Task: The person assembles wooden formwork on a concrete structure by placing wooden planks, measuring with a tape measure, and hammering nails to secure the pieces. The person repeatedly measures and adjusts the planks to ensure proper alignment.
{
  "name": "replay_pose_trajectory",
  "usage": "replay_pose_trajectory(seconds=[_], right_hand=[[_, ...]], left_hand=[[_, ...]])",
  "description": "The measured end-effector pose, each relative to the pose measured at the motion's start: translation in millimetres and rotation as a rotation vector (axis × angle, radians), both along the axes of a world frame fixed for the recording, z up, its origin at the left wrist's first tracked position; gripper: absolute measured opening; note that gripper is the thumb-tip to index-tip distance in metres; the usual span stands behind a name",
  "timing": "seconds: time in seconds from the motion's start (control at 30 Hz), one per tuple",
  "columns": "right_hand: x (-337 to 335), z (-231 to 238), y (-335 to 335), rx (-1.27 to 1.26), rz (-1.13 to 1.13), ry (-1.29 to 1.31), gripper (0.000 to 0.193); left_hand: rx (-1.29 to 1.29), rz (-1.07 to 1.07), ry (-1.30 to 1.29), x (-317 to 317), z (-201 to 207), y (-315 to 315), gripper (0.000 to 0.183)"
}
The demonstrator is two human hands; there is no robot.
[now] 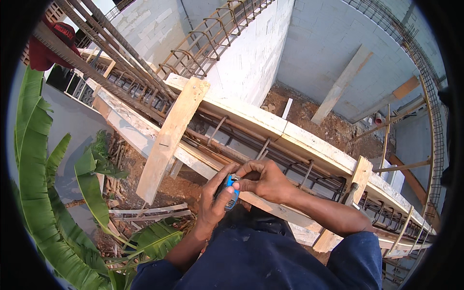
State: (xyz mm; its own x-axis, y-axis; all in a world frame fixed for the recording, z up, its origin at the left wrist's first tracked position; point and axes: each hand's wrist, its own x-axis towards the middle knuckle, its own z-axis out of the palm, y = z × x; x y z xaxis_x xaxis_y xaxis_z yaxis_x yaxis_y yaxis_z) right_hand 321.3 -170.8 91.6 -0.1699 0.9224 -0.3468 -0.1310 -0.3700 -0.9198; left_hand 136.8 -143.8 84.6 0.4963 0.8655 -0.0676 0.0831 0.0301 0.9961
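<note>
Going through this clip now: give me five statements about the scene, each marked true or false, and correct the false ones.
1. The left hand holds a small blue object. True.
2. The right hand is bare, with its thumb and fingers at the object's upper end. True.
3. The person's clothing is bright yellow. False: the sleeves are dark blue.
4. Steel bars run between wooden boards. True.
5. Large plants fill the far right of the picture. False: the large green leaves are on the left.
</note>
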Motion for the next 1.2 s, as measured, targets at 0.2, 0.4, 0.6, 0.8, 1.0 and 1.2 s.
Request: replay_pose_trajectory(seconds=[0.2,0.4,0.6,0.8,1.0,1.2], right_hand=[[-30.4,-25.3,73.9,0.024,0.293,-0.175,0.024],[-37.4,-58.0,176.5,-0.431,-0.46,0.481,0.019],[-87.5,-79.2,197.6,-0.375,-0.623,0.549,0.023],[-86.2,-99.5,202.2,-0.185,-0.499,0.214,0.024],[-79.2,-99.4,206.0,-0.262,-0.581,0.291,0.024],[-81.8,-105.4,208.2,-0.187,-0.605,0.343,0.021]], left_hand=[[-0.25,0.123,0.345,-64.2,-5.9,22.0,0.041],[-0.496,0.298,0.489,-171.0,-42.0,30.6,0.02],[-0.597,0.469,0.546,-206.6,-58.1,15.8,0.012],[-0.464,0.432,0.529,-202.0,-58.8,37.9,0.014],[-0.449,0.346,0.73,-204.6,-52.8,49.7,0.021],[-0.237,0.263,0.845,-203.5,-52.1,60.2,0.025]])
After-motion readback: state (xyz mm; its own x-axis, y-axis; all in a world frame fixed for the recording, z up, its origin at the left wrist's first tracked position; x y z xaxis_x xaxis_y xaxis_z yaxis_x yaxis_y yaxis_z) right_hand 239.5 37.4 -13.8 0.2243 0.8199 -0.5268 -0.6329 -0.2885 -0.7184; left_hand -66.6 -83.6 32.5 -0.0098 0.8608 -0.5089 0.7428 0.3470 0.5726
